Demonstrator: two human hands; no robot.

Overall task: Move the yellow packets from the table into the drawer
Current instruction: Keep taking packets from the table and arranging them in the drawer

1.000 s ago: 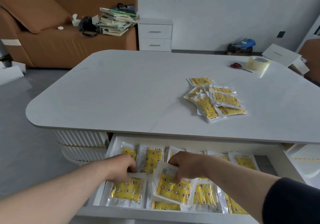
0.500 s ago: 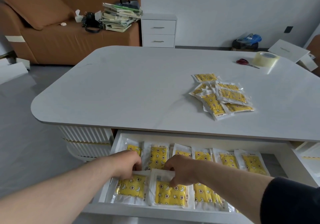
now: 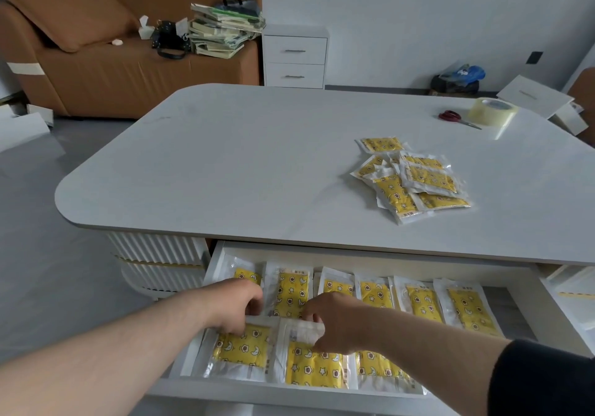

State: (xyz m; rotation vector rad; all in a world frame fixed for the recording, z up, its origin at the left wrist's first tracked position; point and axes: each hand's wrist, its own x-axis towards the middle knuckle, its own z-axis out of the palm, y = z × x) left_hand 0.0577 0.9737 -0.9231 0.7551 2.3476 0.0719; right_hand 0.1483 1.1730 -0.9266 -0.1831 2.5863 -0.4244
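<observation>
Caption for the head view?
Left hand and right hand grip yellow packets in the drawer; a pile lies on the table.

You're looking at a table top (image 3: 257,164) that reads smooth, matt white. Packets (image 3: 415,180) on it: crinkled, glossy clear plastic over yellow print. Tape roll (image 3: 492,111) glossy, translucent; sofa (image 3: 128,67) matt brown upholstery.

Packets (image 3: 410,179) piled on the table's (image 3: 241,164) right side, drawer (image 3: 360,253) open below — more packets in rows, tape roll (image 3: 492,111) behind
</observation>
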